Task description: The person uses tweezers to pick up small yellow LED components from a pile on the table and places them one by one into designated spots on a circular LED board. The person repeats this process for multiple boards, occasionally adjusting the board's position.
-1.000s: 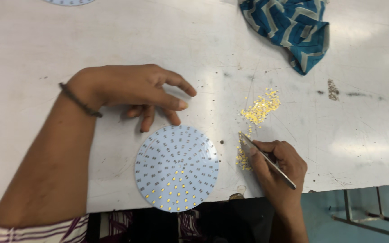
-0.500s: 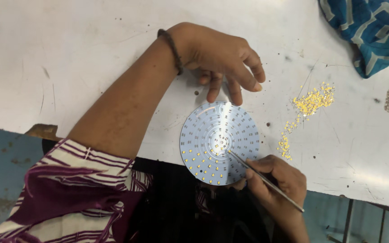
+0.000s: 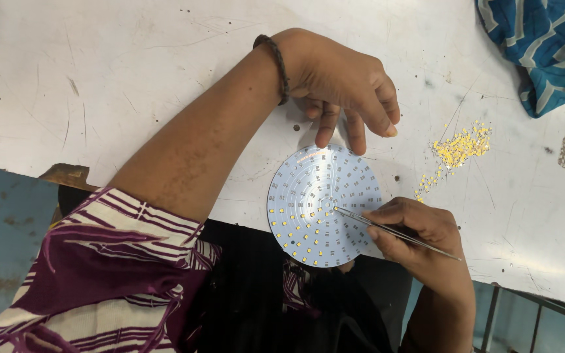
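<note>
White worktable (image 3: 132, 85) filled most of the view, scuffed and scratched. Its near edge ran diagonally, so the lower left showed blue floor. Blue patterned cloth (image 3: 544, 46) lay bunched at the top right corner, well apart from the work.

Person's torso sat at the bottom, with a purple-and-white striped sleeve (image 3: 99, 261) on the left arm and a dark cord bracelet (image 3: 280, 65) at that wrist.

Round white LED board (image 3: 325, 204) lay flat at the table's near edge, its lower rim overhanging toward the lap. It carried concentric rings of small pads. The lower and left ones looked filled with yellow chips, while the upper right ones looked mostly bare.

Left hand (image 3: 344, 82) rested on the table just beyond the board's far rim. Its fingers were loosely spread and held nothing, with two fingertips touching or just over that rim.

Right hand (image 3: 413, 232) sat at the board's right rim, pinched shut around the tweezers (image 3: 393, 230) with thumb and forefinger.

Key relation: the tweezers' long axis ran from lower right to upper left, and the tip landed near the board's centre hub. The board lay left of the gripping fingers. The right hand was clearly the nearer one to that centre.

Couldn't tell whether the tip held a chip, as it was too small.

Loose pile of yellow LED chips (image 3: 459, 149) lay up and right of the board, near the right hand, with a thin trail running down toward it.
</note>
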